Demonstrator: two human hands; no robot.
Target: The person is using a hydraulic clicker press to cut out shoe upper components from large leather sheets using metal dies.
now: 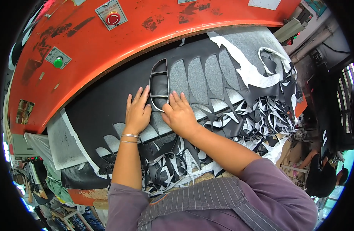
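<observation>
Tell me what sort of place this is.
Probably a cutting station in a leather-goods or shoe workshop: an orange press with a red stop button, a metal cutting die on black sheet material full of cut-out holes, and heaped offcuts.

factory workshop | orange cutting press [154, 34], push buttons [112, 18] | black sheet [107, 107], offcut scraps [261, 111]

Both hands, left [137, 112] and right [179, 115], lie flat, fingers spread (palms down), forearms extended forward.

Both hands [137, 111] [179, 114] flat beside cutting die [159, 84], black sheet [104, 104].
</observation>
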